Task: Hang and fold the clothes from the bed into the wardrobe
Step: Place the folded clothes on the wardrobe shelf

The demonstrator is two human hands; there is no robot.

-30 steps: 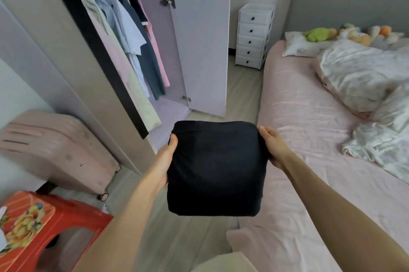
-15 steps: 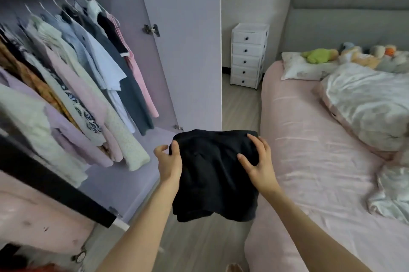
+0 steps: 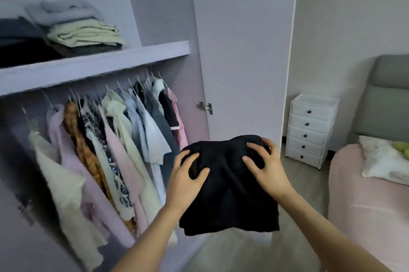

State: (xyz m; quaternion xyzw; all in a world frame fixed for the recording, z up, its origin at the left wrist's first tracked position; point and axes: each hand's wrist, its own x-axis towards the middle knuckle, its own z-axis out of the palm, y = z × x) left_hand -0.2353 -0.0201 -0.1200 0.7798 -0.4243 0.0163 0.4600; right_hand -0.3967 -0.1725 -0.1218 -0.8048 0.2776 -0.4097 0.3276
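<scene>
Black folded garment (image 3: 230, 185) gripped by left hand (image 3: 186, 174) and right hand (image 3: 265, 167) (undersides hidden).

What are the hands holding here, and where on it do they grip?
A folded black garment, held by both hands: the left hand grips its upper left side, the right hand its upper right corner.
</scene>
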